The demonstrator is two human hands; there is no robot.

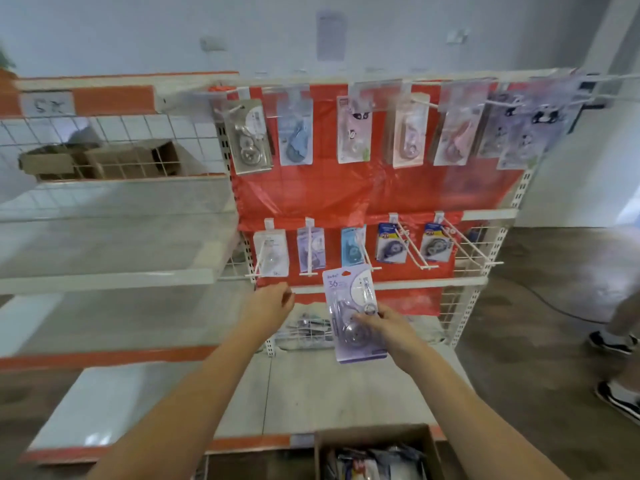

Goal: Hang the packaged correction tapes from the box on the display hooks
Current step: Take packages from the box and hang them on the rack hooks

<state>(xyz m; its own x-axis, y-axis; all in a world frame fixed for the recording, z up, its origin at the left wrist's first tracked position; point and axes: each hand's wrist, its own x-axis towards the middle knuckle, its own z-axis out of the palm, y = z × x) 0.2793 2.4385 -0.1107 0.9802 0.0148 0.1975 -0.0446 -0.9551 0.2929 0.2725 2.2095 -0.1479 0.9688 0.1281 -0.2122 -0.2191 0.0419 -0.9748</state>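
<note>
We see the right hand (379,322) pinching a lilac packaged correction tape (353,315) by its lower right side, thumb over the clear blister, the card upright and tilted slightly left; its top sits just below the lower row of display hooks (412,244), not on any hook; the left hand (273,301) reaches toward the left end of that row, fingers loosely curled and holding nothing, just under the leftmost hanging pack (272,252). The lower row carries five packs against a red backing sheet (346,192); the upper row (363,133), farther up, is crowded with blurred packs in grey, blue, pink and purple. At the near edge, right of centre, the cardboard box (377,452) stands open with more packs inside; behind the hands a white wire basket (301,336) holds a few items we cannot make out. To the left run bare white shelves (104,244) with orange trim; on the far right floor we see someone's legs and dark shoes (616,368).
</note>
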